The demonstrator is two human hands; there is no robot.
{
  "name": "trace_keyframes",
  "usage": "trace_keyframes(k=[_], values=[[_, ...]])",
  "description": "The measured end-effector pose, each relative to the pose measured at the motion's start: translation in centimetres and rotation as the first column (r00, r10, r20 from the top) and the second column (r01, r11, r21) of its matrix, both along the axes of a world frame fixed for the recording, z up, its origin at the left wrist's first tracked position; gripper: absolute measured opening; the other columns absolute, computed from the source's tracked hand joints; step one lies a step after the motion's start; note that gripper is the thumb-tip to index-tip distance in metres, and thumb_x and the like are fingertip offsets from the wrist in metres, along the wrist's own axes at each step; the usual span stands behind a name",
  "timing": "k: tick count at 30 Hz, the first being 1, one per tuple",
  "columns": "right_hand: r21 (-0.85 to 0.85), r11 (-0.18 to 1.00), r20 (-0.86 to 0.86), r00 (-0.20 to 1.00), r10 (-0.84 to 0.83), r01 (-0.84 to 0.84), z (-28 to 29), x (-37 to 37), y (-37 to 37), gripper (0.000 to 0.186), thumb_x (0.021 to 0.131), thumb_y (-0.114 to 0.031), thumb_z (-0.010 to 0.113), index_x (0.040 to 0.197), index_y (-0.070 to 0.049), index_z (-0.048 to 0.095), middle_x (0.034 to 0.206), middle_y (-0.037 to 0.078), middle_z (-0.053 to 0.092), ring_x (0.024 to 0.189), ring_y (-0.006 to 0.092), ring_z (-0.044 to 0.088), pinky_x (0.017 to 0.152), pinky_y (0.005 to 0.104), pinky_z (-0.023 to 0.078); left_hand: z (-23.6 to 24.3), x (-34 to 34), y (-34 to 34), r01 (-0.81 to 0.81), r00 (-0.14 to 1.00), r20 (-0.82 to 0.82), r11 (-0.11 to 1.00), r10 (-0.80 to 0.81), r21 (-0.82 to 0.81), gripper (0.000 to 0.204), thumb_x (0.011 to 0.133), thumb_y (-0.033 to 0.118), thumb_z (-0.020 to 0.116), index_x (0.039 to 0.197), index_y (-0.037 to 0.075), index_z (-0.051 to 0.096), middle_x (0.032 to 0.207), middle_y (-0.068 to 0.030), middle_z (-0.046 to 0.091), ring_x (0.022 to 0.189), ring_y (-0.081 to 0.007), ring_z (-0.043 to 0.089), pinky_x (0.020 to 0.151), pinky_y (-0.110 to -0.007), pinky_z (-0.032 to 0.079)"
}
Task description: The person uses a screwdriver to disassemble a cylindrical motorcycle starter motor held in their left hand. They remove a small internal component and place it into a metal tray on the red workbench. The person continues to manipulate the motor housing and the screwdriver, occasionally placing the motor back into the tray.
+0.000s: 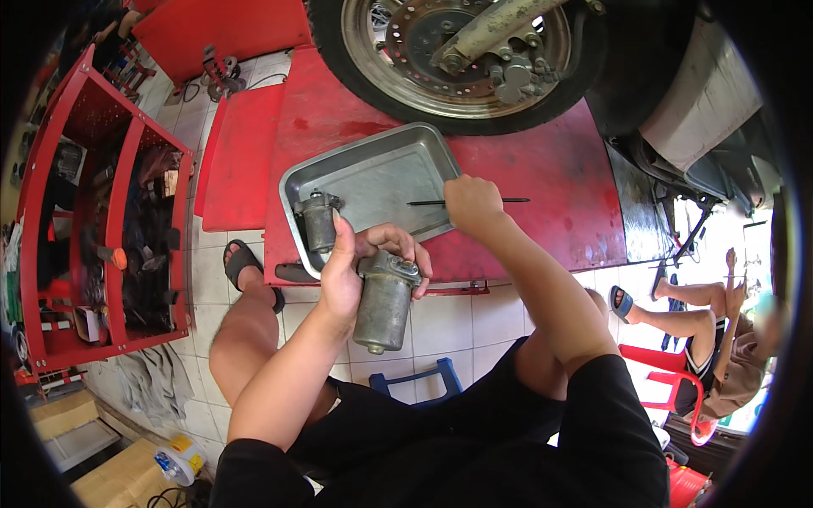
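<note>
My left hand (360,262) grips a dull grey metal cylindrical housing (381,309) with a flanged, bolted top, held below the front of the tray. My right hand (471,203) is closed around a thin black rod (422,202) that crosses the tray's right side horizontally. The shallow steel tray (356,152) rests on a red metal platform (550,195). A second, smaller grey metal housing (318,224) is in the tray's left end, behind my left thumb.
A motorbike front wheel (356,76) stands beyond the tray. A red rack of parts (80,118) is at left. A blue stool (449,372) is below me. At right, another person (711,339) sits on a red chair. Cardboard (110,474) lies lower left.
</note>
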State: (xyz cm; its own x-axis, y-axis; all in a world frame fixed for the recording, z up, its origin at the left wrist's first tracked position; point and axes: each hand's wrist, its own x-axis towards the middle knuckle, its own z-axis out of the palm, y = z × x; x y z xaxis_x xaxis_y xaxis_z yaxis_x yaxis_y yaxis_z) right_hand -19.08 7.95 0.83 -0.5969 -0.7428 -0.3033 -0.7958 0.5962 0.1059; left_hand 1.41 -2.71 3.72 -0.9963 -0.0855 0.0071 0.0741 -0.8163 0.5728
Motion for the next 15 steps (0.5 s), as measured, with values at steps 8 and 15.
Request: trace_keyframes(k=[8,15], values=[[-0.557,0.813,0.351,0.935,0.045,0.17,2.7,-1.7,1.8,0.02,0.074,-0.019,0.073,0.087,-0.004,0.073,0.088,0.016,0.07,0.08,0.032,0.069,0.072,0.0383,0.055,0.1,-0.3,0.6,0.004,0.997,0.072,1.0,-0.004,-0.001,0.086,0.091,0.079,0.018,0.086,0.001,0.053,0.085,-0.0226,0.062,0.067,-0.0334,0.059,0.062,-0.04,0.047],[-0.757,0.635,0.424,0.854,0.302,0.152,6.5,-0.5,4.9,0.017,0.077,-0.005,0.074,0.092,0.001,0.073,0.084,0.016,0.069,0.069,0.0281,0.065,0.064,0.0349,0.051,-0.8,-1.0,0.8,0.043,0.999,-0.011,0.999,-0.043,-0.005,0.083,0.093,0.076,0.018,0.091,0.002,0.054,0.089,-0.0212,0.061,0.069,-0.0295,0.061,0.056,-0.038,0.052]])
